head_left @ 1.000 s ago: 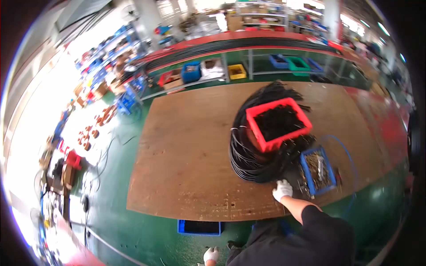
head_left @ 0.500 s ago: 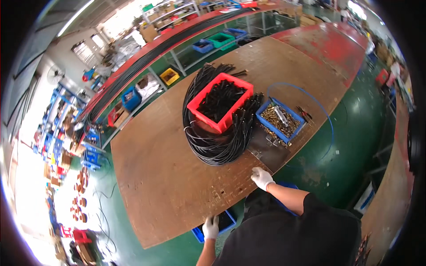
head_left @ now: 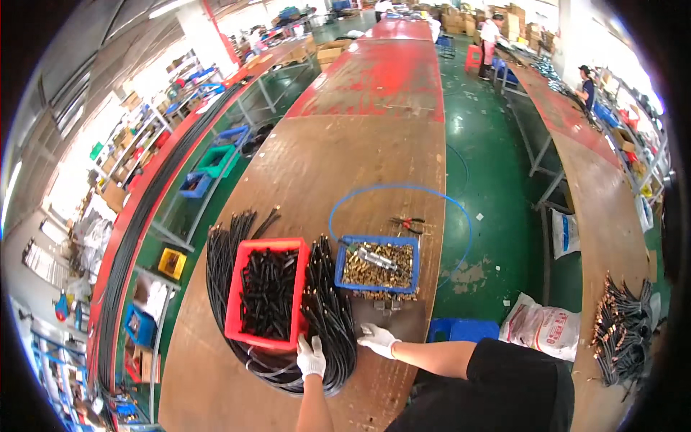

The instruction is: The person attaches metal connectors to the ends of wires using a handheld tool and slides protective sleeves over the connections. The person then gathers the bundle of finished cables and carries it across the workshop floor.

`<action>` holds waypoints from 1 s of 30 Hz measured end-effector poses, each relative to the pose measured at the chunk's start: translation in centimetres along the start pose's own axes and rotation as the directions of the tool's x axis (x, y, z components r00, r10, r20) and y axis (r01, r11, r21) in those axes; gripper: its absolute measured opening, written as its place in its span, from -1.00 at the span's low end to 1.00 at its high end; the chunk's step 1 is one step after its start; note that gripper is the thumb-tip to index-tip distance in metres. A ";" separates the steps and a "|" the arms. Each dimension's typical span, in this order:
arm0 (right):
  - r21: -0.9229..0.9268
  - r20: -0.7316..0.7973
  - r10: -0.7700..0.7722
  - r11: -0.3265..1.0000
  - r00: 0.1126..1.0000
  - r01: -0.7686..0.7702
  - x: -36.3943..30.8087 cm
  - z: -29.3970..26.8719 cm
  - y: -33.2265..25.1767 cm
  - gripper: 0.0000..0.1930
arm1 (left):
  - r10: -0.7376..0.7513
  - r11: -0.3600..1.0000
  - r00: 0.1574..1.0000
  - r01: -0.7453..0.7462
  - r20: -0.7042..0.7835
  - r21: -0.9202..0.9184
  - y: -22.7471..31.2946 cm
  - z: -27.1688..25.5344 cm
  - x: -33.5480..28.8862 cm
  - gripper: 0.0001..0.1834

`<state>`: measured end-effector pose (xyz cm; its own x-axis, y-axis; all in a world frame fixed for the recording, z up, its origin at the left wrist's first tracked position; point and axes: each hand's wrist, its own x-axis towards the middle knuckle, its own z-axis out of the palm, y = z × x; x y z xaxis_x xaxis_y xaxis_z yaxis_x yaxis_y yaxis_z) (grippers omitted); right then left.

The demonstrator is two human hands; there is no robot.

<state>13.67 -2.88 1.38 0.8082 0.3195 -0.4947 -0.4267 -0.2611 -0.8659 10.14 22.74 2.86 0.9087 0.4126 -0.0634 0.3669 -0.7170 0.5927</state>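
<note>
A red plastic bin (head_left: 233,311) full of short black parts (head_left: 268,289) rests on a big coil of black cables (head_left: 338,353) on the brown table. My left hand (head_left: 312,358), in a white glove, lies over the coil at the bin's near right corner, its fingers stretched out and apart. Just right of the coil, my gloved right hand (head_left: 378,340) reaches in low over the table with extended fingers and holds nothing. Beyond it stands a blue tray (head_left: 338,265) of small brass fittings (head_left: 360,275); a silver, tube-shaped tool (head_left: 378,259) lies on them.
Red-handled pliers (head_left: 408,224) lie beyond the tray. A thin blue hose (head_left: 392,187) loops over the table edge. A blue stool (head_left: 471,330) and a white sack (head_left: 541,327) stand at right. More cables (head_left: 620,335) lie on the right-hand table; people work farther off.
My view has swung toward the length of the table. Both hands have left the table's near edge: the left is now at the bin and coil, the right beside the coil.
</note>
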 end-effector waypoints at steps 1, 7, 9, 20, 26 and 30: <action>0.061 -0.005 0.017 0.998 1.000 -0.017 0.5 0.4 0.0 -0.15 | -0.009 0.999 1.000 0.011 0.027 -0.049 -0.6 0.7 0.8 -0.18; 0.269 0.124 0.079 0.957 0.989 -0.110 2.8 1.3 -1.9 -0.07 | -0.120 0.969 0.985 0.088 0.126 0.233 -2.5 4.1 2.3 -0.02; 0.374 0.155 0.078 0.918 0.985 -0.132 3.5 1.5 -2.4 -0.04 | -0.151 0.960 0.974 0.104 0.170 0.260 -0.4 3.6 3.2 0.00; 0.487 0.325 0.266 0.776 0.908 -0.401 7.4 3.0 -4.9 -0.19 | -0.464 0.878 0.666 0.259 0.584 0.402 2.7 2.1 8.6 0.19; 0.260 0.333 0.325 0.870 0.885 -0.418 9.0 2.2 -6.0 -0.27 | -0.380 0.895 0.806 0.197 0.453 0.400 3.3 3.1 7.1 0.20; 0.075 0.246 0.200 0.972 0.949 -0.224 10.8 4.1 -3.1 -0.22 | -0.409 0.901 0.804 0.284 0.431 0.327 2.6 3.3 8.2 0.15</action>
<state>22.07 5.11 -1.61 0.5816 0.4746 -0.6607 -0.6266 -0.2566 -0.7359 19.21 22.40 1.29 0.6665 0.3835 -0.6393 0.6537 -0.7128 0.2540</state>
